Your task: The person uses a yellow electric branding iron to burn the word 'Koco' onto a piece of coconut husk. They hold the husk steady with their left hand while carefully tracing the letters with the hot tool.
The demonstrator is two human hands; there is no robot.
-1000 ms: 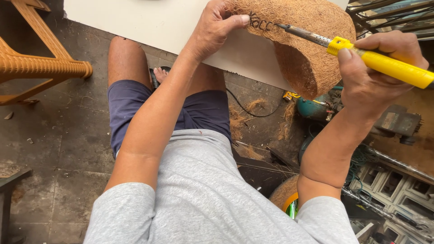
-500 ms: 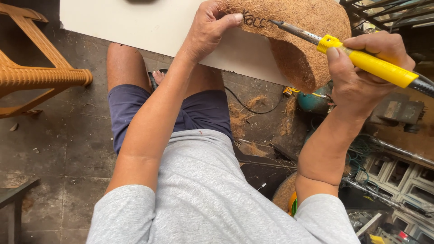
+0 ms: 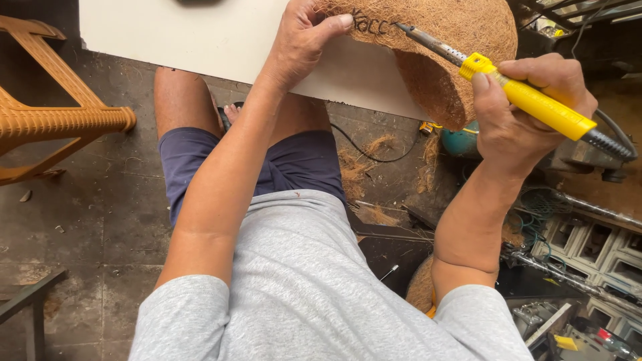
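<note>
Left hand [image 3: 301, 40] grips rim of coir-fibre bowl [image 3: 461, 40] on white board [image 3: 200, 37], far centre. Right hand [image 3: 521, 113] holds yellow soldering iron [image 3: 528, 100], tip touching dark burnt marks [image 3: 370, 25] on coir. Tan plastic chair [image 3: 47, 120] at left.

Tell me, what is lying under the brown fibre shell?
The brown fibre shell rests on a white board, which shows beneath its edge. How far the board runs under it is hidden by the shell.
</note>
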